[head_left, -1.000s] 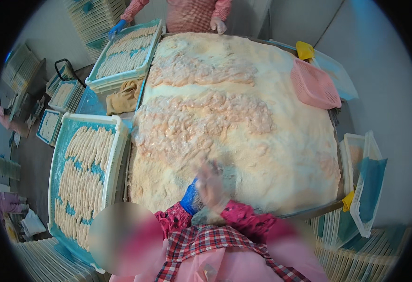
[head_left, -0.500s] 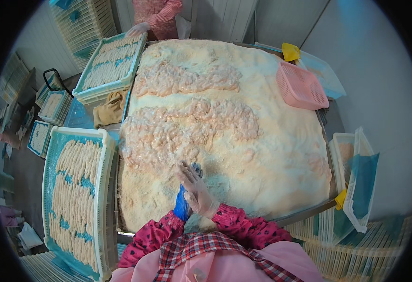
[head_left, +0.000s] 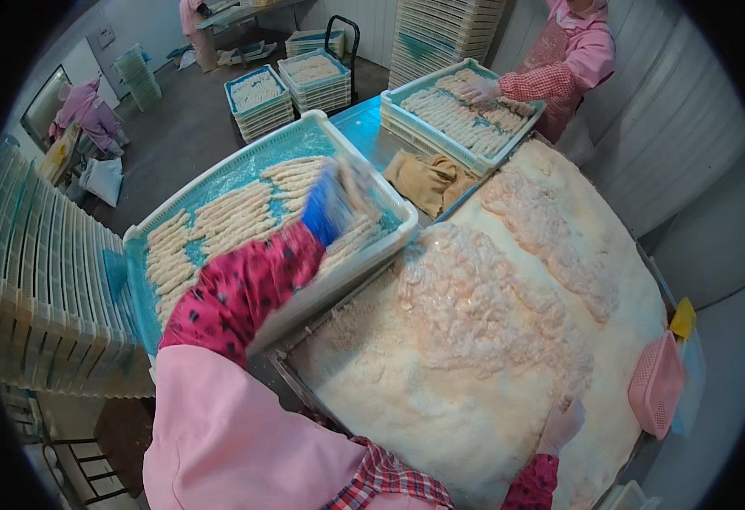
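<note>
My left hand (head_left: 349, 182), blurred and wearing a blue cuff below a pink patterned sleeve, reaches over a white tray (head_left: 400, 231) lined in blue. Rows of pale breaded strips (head_left: 236, 212) lie in the tray. What the hand holds is too blurred to tell. My right hand (head_left: 561, 423), in a clear glove, rests flat with its fingers spread on the crumb-covered table (head_left: 406, 399). Heaps of pinkish coated pieces (head_left: 483, 297) lie in the crumbs.
A co-worker in pink at the far end has a hand (head_left: 480, 88) on another tray of strips (head_left: 406, 127). A brown cloth (head_left: 428, 180) lies between the trays. A pink basket (head_left: 655, 384) and yellow scoop (head_left: 684, 319) sit at right. Stacked trays (head_left: 41, 280) stand at left.
The view has swung left. My left hand has left the crumb table and moved out over the tray of strips. My right hand now lies on the crumbs at lower right.
</note>
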`<state>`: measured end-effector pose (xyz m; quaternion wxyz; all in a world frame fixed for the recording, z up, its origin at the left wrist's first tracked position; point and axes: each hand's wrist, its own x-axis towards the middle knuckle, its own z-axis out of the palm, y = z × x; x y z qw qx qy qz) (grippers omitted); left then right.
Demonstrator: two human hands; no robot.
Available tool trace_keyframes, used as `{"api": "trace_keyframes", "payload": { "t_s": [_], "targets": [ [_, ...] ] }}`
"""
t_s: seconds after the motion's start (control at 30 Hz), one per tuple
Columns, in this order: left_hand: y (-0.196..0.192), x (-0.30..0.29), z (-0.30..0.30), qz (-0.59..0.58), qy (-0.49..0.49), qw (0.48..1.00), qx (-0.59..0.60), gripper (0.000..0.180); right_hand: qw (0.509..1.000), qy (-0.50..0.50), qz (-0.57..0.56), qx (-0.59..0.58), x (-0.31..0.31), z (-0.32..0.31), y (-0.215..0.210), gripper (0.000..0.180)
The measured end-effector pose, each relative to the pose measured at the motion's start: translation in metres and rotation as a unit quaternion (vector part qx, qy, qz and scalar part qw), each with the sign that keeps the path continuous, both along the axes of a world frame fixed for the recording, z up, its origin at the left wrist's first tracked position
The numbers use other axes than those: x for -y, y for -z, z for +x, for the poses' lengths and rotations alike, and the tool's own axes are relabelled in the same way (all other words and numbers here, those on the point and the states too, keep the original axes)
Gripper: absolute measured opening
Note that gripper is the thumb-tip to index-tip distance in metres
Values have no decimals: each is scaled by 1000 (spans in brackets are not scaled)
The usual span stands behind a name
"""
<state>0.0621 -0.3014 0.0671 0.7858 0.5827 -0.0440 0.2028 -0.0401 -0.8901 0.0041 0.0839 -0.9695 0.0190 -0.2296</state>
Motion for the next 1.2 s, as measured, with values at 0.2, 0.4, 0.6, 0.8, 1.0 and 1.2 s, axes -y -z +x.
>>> {"api": "trace_keyframes", "payload": {
  "t_s": [0.2,0.4,0.6,0.8,1.0,1.2],
  "targets": [
    [78,-242,95,287,-278,911,-102,42,984,76,161,-29,12,4,9,15],
    [119,-286,114,404,-137,888,-175,42,893,56,444,57,-28,-3,-56,12],
    [21,-89,51,366,-21,931,-1,43,964,-147,206,-86,-84,-70,-40,25],
    [-63,81,-44,664,181,712,137,52,996,-60,55,43,-58,-12,-37,28],
    [-55,124,-93,710,235,631,206,55,979,-174,-76,-76,-39,51,-44,18],
    [-17,111,-155,609,173,771,66,51,974,-175,145,17,-53,29,-54,16]
  ]
}}
